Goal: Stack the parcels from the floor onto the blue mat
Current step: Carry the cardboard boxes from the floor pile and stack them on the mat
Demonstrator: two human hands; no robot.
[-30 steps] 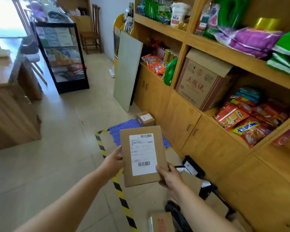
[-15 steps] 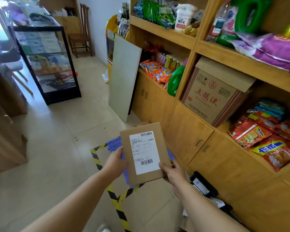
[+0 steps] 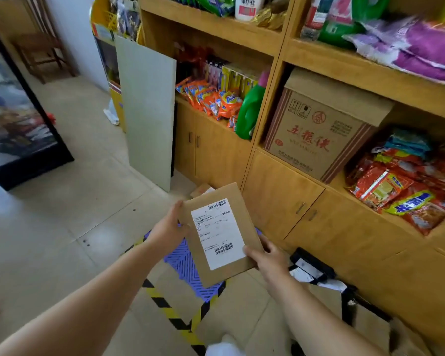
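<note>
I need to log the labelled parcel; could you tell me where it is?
In the head view, the flat brown parcel is held by the left hand and right hand above the blue mat.

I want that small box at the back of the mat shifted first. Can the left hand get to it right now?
Probably not yet. The left hand grips the flat parcel, as does the right hand, and that parcel covers most of the small box beyond it. Set it down first.

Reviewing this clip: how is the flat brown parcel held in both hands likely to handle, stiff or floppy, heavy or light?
The flat brown parcel is probably fairly stiff: it stays flat though the left hand and right hand hold only its edges. It looks light, since each grip is a loose pinch. Thin and flat, it should lie steady on the blue mat without rolling or tipping.
</note>
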